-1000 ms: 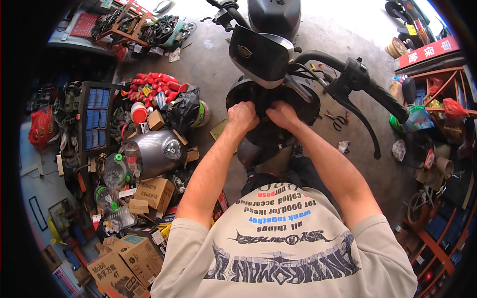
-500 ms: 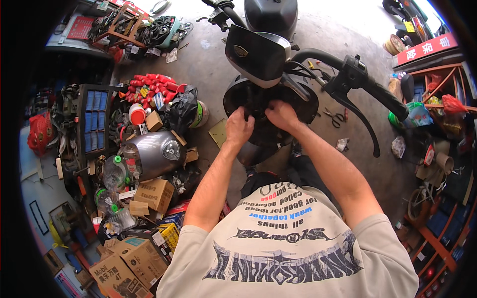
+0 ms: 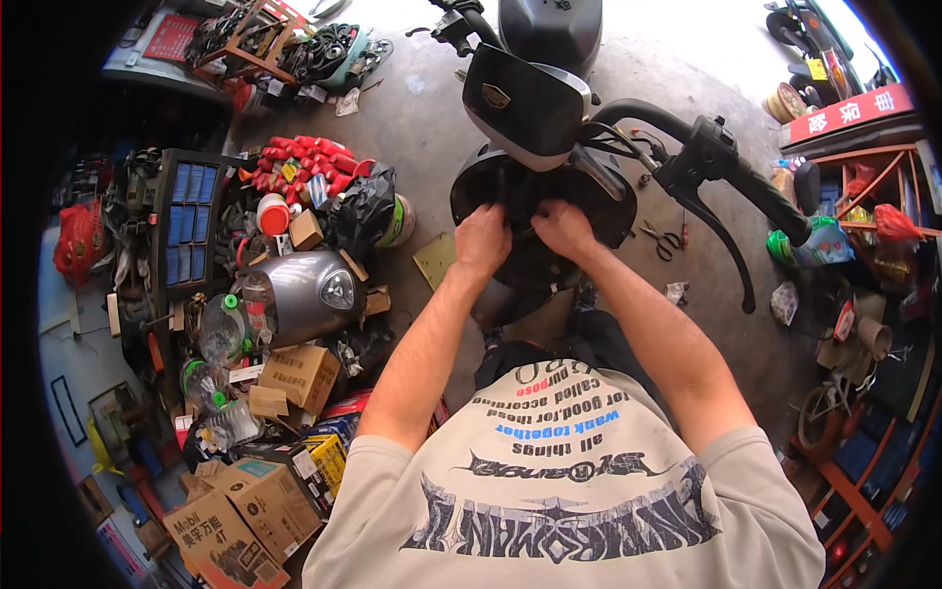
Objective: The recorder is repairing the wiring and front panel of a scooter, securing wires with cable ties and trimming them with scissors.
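A black scooter's front end fills the upper middle, with a mirror-like dark cover (image 3: 515,103) above and an open black housing (image 3: 584,187) below it. My left hand (image 3: 481,236) has its fingers curled inside the housing's left part, closed on something I cannot make out. My right hand (image 3: 564,226) is curled just right of it, also inside the housing, its fingertips hidden. The right handlebar grip (image 3: 765,196) and brake lever (image 3: 726,250) extend to the right above my forearm.
Red bottles (image 3: 304,157), a silver scooter panel (image 3: 294,294), plastic bottles and cardboard boxes (image 3: 265,506) crowd the left. Scissors (image 3: 662,236) lie on the floor (image 3: 412,128). Orange shelving (image 3: 863,157) and a bicycle stand at the right. A dark scooter body (image 3: 549,29) is at the top.
My left hand dipped toward me and turned half a second ago, then moved back up into the housing. My right hand stayed in nearly the same place. The view shifted slightly.
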Action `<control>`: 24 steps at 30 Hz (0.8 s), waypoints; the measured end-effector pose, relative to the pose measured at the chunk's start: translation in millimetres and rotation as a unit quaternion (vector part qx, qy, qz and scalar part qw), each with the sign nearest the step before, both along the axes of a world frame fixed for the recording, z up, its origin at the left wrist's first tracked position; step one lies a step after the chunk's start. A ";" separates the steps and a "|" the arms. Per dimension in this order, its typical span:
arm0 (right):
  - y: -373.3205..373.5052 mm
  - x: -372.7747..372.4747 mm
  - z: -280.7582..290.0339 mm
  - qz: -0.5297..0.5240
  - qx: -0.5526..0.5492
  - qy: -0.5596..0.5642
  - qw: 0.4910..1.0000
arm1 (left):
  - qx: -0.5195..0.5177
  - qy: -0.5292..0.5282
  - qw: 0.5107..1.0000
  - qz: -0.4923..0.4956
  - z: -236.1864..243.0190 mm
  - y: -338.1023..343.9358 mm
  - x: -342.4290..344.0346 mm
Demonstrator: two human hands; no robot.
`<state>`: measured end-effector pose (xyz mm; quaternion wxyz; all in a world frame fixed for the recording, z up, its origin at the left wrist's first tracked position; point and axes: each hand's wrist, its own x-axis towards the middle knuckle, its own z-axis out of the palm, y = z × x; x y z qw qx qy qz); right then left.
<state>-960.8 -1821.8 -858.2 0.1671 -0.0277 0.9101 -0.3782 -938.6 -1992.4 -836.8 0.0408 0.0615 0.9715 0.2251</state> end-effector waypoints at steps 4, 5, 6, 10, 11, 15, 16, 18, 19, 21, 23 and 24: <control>-1.2 -0.6 -0.1 -0.012 0.007 -0.014 1.000 | -0.030 -0.026 0.999 -0.031 2.9 -2.6 -8.8; -0.8 -1.0 -2.1 -0.017 0.004 -0.013 1.000 | -0.058 -0.039 0.996 -0.048 3.6 -1.3 -11.5; 0.0 -1.4 -3.7 -0.017 0.004 -0.013 1.000 | -0.084 -0.053 0.993 -0.065 4.6 0.9 -12.9; 3.3 -1.9 -4.2 -0.035 -0.014 -0.018 0.999 | -0.091 -0.079 0.990 -0.070 6.4 7.8 -11.8; 4.3 -2.2 -2.8 -0.043 -0.027 -0.026 0.998 | -0.054 -0.058 0.996 -0.037 5.5 7.0 -8.7; 7.0 -8.5 4.2 -0.069 -0.069 -0.015 0.995 | 0.078 0.009 0.996 0.028 -2.8 -1.0 -7.1; 7.3 -10.3 8.9 -0.066 -0.078 -0.030 0.994 | 0.078 0.008 0.996 0.028 -4.4 -3.1 -6.2; 10.0 -12.4 16.0 -0.064 -0.085 -0.045 0.993 | 0.160 0.020 0.985 0.059 -4.7 -3.9 -3.8; 12.1 -12.9 18.6 -0.058 -0.087 -0.060 0.993 | 0.162 0.019 0.985 0.059 -3.7 -2.2 -2.9; 13.9 -12.2 15.7 -0.052 -0.087 -0.076 0.992 | 0.228 -0.022 0.969 0.097 0.1 1.0 -1.8; 13.1 -9.0 4.8 -0.055 -0.066 -0.014 0.996 | 0.235 -0.003 0.967 0.098 -8.2 1.7 -2.2; 12.3 -7.4 3.4 -0.054 -0.065 -0.013 0.996 | 0.241 0.017 0.965 0.104 -10.2 1.3 -2.4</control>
